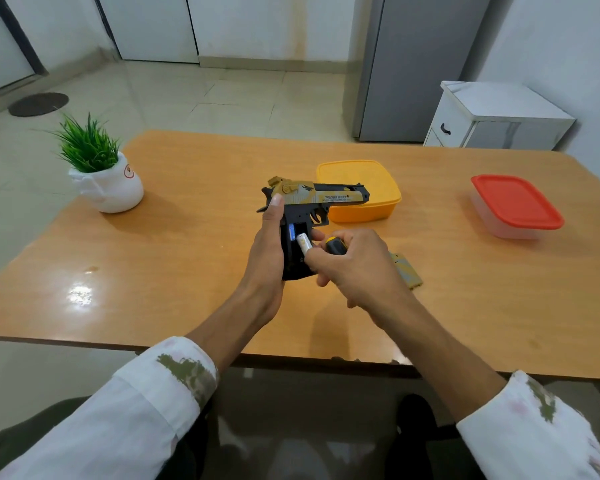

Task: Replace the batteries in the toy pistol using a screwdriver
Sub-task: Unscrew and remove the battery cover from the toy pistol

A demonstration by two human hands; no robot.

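My left hand (269, 244) grips the black handle of the tan and black toy pistol (326, 197), barrel pointing right above the wooden table (187, 237). The grip's battery compartment is open, and a blue battery (292, 231) sits inside it. My right hand (354, 268) pinches a white battery (304, 243) at the compartment's mouth. That same hand also holds a screwdriver with a black and yellow handle (334, 245); its shaft is hidden in the palm. The tan compartment cover (406, 270) lies on the table right of my right hand.
A yellow lidded box (371, 178) stands just behind the pistol. At the right is a clear box with a red lid (516, 206). A potted green plant (101, 171) sits at the table's left corner. Behind are a white cabinet (499, 116) and tiled floor.
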